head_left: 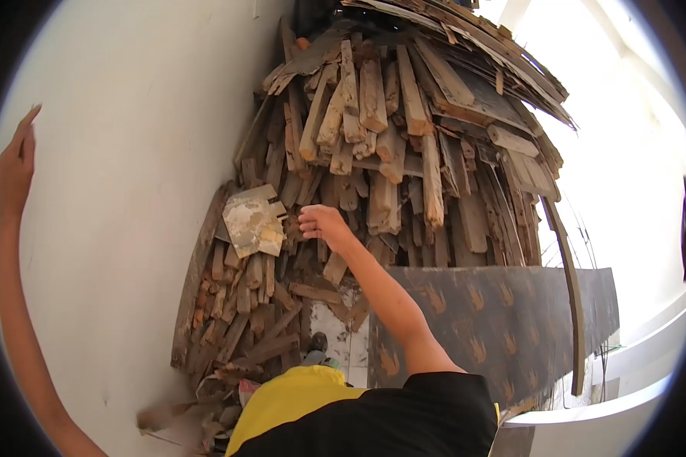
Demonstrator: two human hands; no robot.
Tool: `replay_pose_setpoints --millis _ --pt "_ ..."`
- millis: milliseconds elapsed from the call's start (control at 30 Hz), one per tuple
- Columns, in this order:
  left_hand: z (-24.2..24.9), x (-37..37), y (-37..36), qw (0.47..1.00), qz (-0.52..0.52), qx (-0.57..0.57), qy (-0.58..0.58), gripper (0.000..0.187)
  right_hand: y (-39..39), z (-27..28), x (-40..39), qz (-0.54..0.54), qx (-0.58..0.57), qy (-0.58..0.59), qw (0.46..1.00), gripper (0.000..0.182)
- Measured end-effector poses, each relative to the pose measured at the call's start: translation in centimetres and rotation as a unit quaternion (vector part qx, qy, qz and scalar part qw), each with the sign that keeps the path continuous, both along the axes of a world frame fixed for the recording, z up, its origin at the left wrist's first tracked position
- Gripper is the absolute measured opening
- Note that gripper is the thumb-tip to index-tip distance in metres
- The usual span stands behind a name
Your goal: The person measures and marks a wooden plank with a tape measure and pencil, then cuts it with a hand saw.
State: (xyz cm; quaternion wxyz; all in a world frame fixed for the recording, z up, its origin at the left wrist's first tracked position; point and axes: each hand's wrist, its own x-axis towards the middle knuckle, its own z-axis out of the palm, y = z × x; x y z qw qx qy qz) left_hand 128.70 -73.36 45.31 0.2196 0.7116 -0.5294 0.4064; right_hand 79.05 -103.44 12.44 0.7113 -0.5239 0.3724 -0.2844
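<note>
A tall heap of weathered wood scraps (389, 129) leans in the corner against a pale wall (129, 190). My right hand (324, 223) reaches toward the heap with fingers curled, next to a plaster-stained flat board (253, 222); I cannot tell whether it touches any wood, and nothing shows in its grip. My left hand (17, 164) is raised at the far left, palm flat against the wall, fingers pointing up. My black and yellow shirt (373, 415) fills the bottom of the view.
A dark patterned panel (495, 320) stands on edge to the right of the heap. Loose scraps (206, 415) lie on the floor at its base. A bright white ledge (625, 381) runs along the right.
</note>
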Motion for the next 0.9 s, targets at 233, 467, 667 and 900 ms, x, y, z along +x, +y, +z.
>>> replay_pose_setpoints --millis 233,467,667,900 --pt "1.9 2.1 -0.2 0.977 0.081 0.031 -0.197 0.019 -15.3 1.7 3.1 -0.27 -0.518 0.169 0.794 0.03" --pt "2.0 2.0 -1.5 0.965 0.025 0.037 -0.259 0.02 -24.7 5.1 8.9 -0.063 -0.414 0.394 0.818 0.045" --pt "1.4 2.6 -0.9 0.975 0.003 0.025 -0.22 0.02 -23.9 -2.7 16.4 -0.053 -0.413 0.61 0.675 0.09" --pt "1.4 2.6 -1.0 0.977 0.016 0.017 -0.21 0.022 -27.1 -4.7 16.6 -0.003 -0.464 0.644 0.609 0.083"
